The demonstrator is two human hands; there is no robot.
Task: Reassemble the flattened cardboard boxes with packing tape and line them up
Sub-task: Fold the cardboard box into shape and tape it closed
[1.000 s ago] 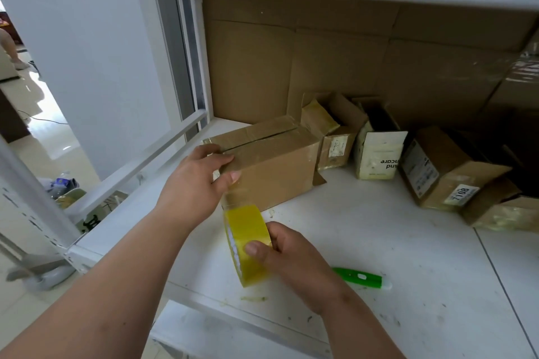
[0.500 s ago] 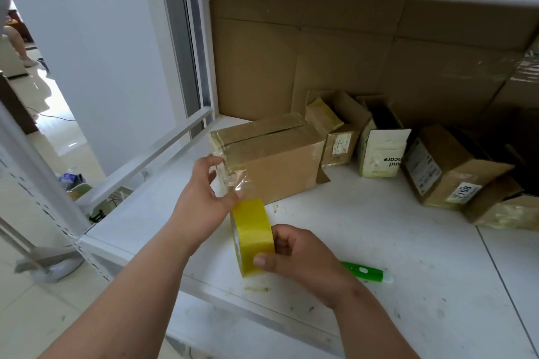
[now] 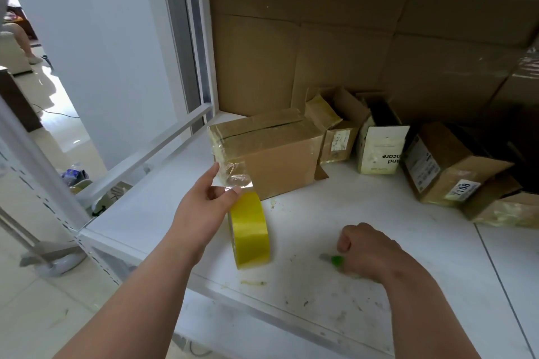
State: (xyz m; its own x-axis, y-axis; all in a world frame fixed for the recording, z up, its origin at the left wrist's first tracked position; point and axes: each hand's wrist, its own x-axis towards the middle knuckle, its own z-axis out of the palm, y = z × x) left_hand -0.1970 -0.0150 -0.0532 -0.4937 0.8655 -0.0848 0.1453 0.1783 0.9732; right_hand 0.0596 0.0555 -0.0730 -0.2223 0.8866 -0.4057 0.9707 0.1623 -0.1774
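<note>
The cardboard box (image 3: 271, 151) being sealed sits on the white tabletop (image 3: 364, 242) just above centre frame, its long axis running left to right, its near left corner wrapped in clear tape. From that corner a strip of tape (image 3: 233, 175) stretches down and toward the viewer to the yellow tape roll (image 3: 250, 230), which stands on edge on the tabletop just below the box.

The left hand (image 3: 204, 207) is the nearer one to the strip: its thumb and fingertips pinch the clear tape between box and roll, with the index finger stretched up toward the box corner. The right hand (image 3: 367, 248) is lower right, well apart from the roll, its fingers curled around a green cutter (image 3: 335, 260) lying on the tabletop; only the tool's tip shows.

The coming move likely turns on bringing the cutter leftward and up across the taut strip, which lies to the upper left of the right hand.

The tabletop between the right hand and the roll is open. The front edge of the tabletop runs close beneath the roll at lower left. More boxes (image 3: 437, 166) crowd the right rear, against a cardboard backing (image 3: 320, 46).
</note>
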